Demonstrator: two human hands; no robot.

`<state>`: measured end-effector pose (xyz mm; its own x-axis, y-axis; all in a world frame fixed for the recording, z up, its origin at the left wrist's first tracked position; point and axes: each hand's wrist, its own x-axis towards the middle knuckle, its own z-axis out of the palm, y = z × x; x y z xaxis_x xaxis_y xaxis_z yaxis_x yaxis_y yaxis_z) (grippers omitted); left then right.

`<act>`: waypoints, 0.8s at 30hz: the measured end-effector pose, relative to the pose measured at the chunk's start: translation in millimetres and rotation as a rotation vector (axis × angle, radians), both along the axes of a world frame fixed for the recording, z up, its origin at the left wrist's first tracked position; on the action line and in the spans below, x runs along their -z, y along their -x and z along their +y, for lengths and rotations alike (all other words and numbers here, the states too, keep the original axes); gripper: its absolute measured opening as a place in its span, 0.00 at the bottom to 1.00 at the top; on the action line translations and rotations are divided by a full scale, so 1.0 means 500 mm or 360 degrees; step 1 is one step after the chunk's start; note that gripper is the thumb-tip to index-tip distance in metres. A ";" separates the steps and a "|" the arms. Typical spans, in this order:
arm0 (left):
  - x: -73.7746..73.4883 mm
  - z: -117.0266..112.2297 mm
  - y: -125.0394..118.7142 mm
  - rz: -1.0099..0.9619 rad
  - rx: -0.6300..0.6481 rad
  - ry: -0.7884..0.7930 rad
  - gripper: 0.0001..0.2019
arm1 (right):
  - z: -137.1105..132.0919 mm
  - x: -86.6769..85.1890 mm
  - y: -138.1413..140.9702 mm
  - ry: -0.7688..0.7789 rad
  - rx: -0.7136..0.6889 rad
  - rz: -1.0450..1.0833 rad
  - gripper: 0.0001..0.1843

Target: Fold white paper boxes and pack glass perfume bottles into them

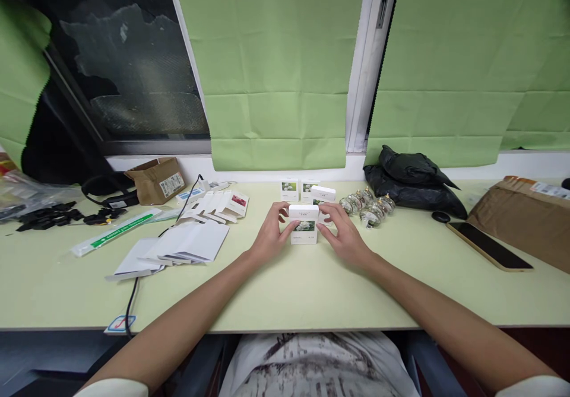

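A small white carton (304,235) with a picture of white flowers stands upright on the table in front of me. My left hand (272,234) grips its left side, thumb on the front and fingers at the upper edge. From the right, my right hand (345,234) holds the same carton, its thumb at the side and its fingers curled behind. Just beyond stand two similar cartons, a left one (289,190) and a right one (308,190), and another white carton (323,194) partly hidden by my right hand.
Several clear ornaments with gold tops (376,210) lie to the right. Flattened white cartons (187,243) are stacked on the left, near a brown box (160,180). A phone (490,247), black bags (409,183) and a large cardboard piece (525,219) occupy the right side.
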<state>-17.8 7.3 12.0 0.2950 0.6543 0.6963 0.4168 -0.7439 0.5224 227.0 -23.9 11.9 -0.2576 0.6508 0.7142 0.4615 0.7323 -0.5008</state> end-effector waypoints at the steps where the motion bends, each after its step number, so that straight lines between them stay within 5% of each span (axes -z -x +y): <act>1: 0.001 0.000 0.000 -0.0003 0.0000 -0.0001 0.19 | 0.001 0.000 0.000 -0.0001 0.0000 0.0005 0.21; 24: -0.002 -0.003 -0.002 0.0022 0.0022 -0.0118 0.17 | -0.004 -0.008 0.002 -0.0077 -0.0024 0.0051 0.15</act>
<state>-16.8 5.9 12.9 0.3133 0.5968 0.7387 0.4130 -0.7861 0.4599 226.1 -25.9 15.9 -0.2433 0.6118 0.7527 0.4344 0.7625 -0.4794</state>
